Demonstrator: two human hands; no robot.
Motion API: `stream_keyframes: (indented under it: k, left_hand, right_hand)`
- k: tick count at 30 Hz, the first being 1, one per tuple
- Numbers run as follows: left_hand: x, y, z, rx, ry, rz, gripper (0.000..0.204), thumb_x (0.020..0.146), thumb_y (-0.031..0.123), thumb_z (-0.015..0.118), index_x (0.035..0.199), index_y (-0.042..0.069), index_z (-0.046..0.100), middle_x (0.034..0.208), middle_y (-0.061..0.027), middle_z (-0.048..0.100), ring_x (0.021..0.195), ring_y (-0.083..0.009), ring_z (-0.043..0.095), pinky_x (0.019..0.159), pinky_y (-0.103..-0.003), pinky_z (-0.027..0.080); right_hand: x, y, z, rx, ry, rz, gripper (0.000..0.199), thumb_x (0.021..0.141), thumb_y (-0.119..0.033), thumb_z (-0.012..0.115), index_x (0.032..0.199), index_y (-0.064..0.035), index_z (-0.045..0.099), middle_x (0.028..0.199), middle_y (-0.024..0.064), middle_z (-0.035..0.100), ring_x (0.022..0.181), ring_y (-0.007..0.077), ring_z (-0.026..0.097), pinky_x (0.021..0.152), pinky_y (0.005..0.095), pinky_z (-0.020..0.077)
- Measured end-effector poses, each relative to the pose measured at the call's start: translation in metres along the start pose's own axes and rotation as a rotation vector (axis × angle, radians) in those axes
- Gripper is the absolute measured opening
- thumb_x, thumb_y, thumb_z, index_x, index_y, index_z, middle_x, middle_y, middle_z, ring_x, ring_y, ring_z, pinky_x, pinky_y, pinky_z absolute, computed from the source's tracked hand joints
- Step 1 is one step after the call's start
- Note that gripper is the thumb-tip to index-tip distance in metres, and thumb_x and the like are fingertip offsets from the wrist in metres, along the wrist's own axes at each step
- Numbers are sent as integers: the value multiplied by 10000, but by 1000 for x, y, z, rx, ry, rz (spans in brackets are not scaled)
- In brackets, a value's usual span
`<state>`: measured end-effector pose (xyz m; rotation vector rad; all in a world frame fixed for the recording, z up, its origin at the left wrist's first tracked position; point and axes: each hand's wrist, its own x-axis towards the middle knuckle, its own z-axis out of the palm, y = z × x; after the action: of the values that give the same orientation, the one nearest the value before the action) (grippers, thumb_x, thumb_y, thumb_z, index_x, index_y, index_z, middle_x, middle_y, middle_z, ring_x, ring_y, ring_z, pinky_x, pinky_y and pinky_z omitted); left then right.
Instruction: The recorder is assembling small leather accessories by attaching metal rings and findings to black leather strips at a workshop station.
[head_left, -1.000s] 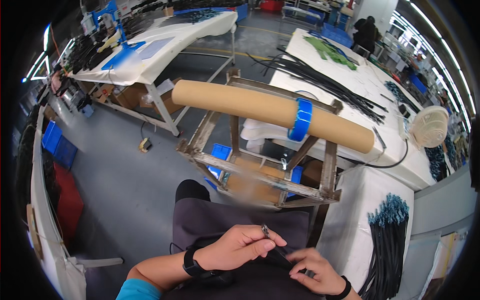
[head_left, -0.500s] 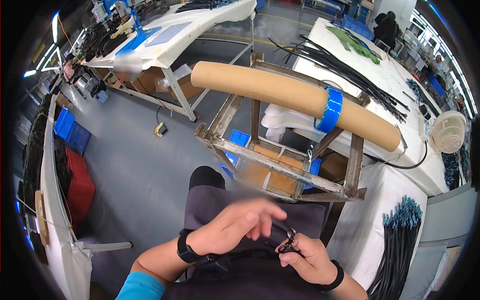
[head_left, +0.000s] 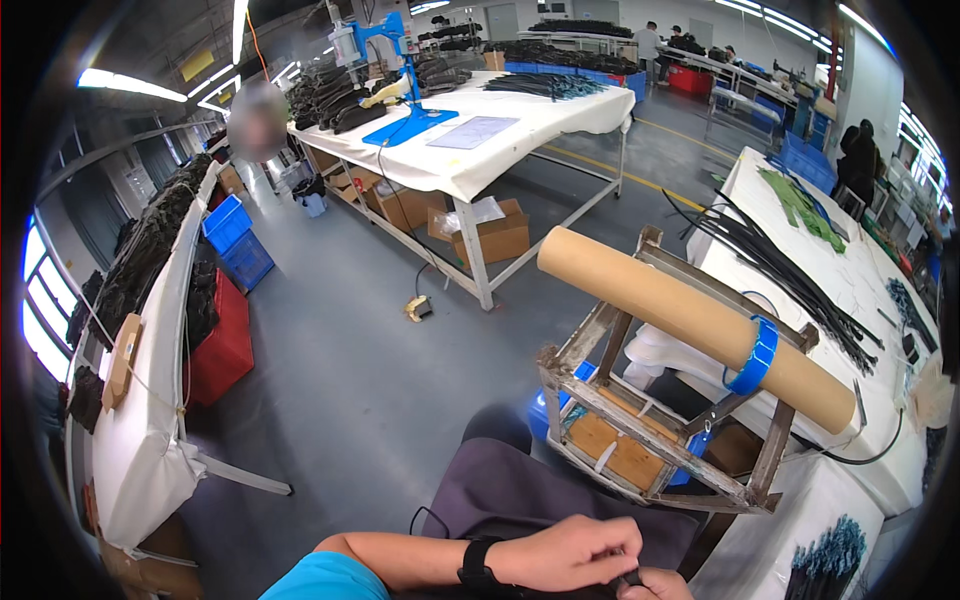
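Note:
My left hand, with a black band on its wrist, is closed, its fingers curled and brought together over my right hand's fingertips. My right hand shows only in part at the lower edge, its fingers closed on a small black metal clip. Most of the clip is hidden between the two hands, and I cannot make out what else the left fingers grip. Both hands are low in front of my lap, over a dark apron.
A metal frame ahead right carries a brown cardboard tube with a blue band. Black straps lie on a white table beyond. Another white table bears a blue press. A red bin stands left.
My view has swung up and left, so the hands sit lower in it. My left hand, apart with fingers spread before, has closed in against the right hand and the clip.

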<state>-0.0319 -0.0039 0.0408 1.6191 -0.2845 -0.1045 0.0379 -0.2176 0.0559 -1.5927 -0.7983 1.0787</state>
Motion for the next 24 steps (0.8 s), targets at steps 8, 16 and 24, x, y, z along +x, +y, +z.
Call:
stream_keyframes:
  k: [8, 16, 24]
  left_hand:
    - [-4, -2, -24, 62, -3, -184, 75, 932, 94, 534, 958, 25, 521, 804, -28, 619, 685, -93, 628, 602, -231, 486]
    - [2, -10, -12, 2, 52, -115, 61, 932, 60, 528, 963, 12, 507, 773, -53, 629, 654, -75, 595, 567, -208, 460]
    - [2, -22, -2, -348, 31, -355, 69, 960, 92, 493, 975, 26, 501, 815, -56, 615, 642, -55, 561, 540, -192, 442]
  right_hand:
    - [-12, 43, -35, -770, 218, -114, 552, 781, -332, 717, 1153, 20, 512, 1159, 196, 547, 1094, 310, 522, 926, 386, 413]
    - [28, 25, 19, -151, 369, -259, 436, 795, -145, 733, 1143, -15, 505, 937, 125, 649, 794, 234, 677, 663, 303, 547]
    - [15, 34, 12, -193, 512, -249, 217, 753, -40, 732, 950, -3, 650, 697, 85, 633, 534, 124, 568, 454, 216, 418]
